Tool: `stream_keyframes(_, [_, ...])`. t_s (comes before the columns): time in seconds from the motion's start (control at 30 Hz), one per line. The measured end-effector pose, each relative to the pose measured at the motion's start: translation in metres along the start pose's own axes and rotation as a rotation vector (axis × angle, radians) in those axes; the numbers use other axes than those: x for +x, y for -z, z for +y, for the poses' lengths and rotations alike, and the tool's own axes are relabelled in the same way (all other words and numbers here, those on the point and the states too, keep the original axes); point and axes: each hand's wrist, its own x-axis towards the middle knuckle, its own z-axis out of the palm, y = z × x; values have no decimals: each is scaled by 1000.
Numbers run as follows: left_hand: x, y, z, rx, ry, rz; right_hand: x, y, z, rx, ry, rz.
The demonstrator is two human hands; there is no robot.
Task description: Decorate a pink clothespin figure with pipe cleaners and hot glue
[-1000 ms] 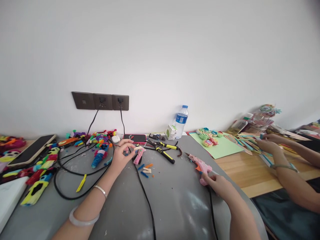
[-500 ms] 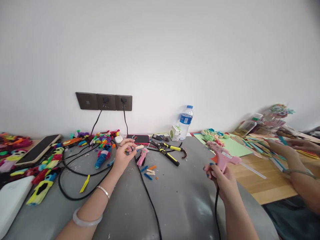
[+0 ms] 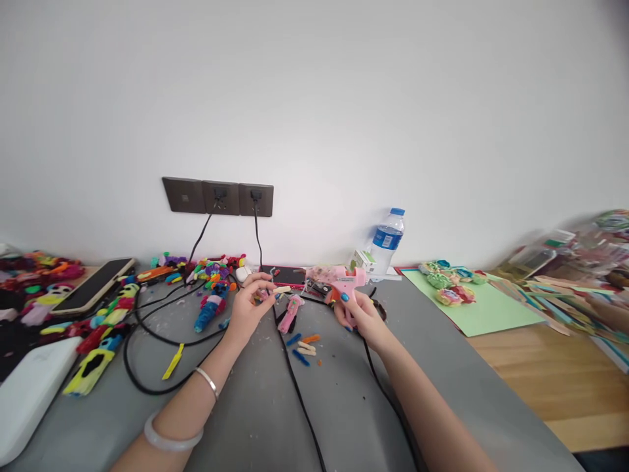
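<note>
Between its thumb and fingers, my left hand (image 3: 251, 307) pinches a short cream pipe-cleaner piece (image 3: 282, 290). My right hand (image 3: 361, 316) is wrapped round the handle of a pink glue gun (image 3: 339, 276), whose nozzle points left toward the cream piece, a short gap away. Just below and between the hands lies a pink fuzzy figure (image 3: 291, 313) on the grey table. In front of it are several short blue, orange and cream pipe-cleaner pieces (image 3: 305, 349). The pliers behind the right hand are mostly hidden.
Colourful fuzzy figures (image 3: 105, 321), a phone (image 3: 93, 286) and a white box-like device (image 3: 39, 393) crowd the left. Black cables (image 3: 295, 387) cross the table. A water bottle (image 3: 386, 241) stands near the wall. Paper flowers lie on a green sheet (image 3: 491, 308); another person's hand (image 3: 612, 308) is far right.
My right hand has brought the glue gun leftward from the table's right side to near the left hand. The left hand keeps its pinch. The view has turned slightly.
</note>
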Motion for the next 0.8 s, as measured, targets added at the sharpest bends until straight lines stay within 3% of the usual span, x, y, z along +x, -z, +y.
stream_keyframes(0.27, [-2,-1,5,-2,24,-39,-13,-17,9,-56,-55,-51])
stream_keyframes(0.8, [-4,-3,3,1,11,-28,-14,-21,2,-183,-124,-73])
